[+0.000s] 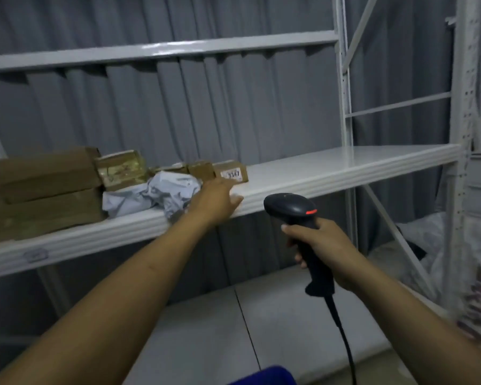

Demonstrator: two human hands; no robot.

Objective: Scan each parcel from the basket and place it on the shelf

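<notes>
The small labelled parcel point(232, 172) lies flat on the shelf point(345, 168), near its front edge, long axis along that edge, label facing forward. The left hand point(215, 202), fingers together and empty, rests just beside it; a careless pull could drag it off. The right hand point(321, 245) grips the scanner point(297, 215), whose cord may catch.

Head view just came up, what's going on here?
A person's left hand rests open at the front edge of the white metal shelf, beside a crumpled grey plastic mailer and small brown cardboard boxes. The right hand grips a black corded barcode scanner.
</notes>
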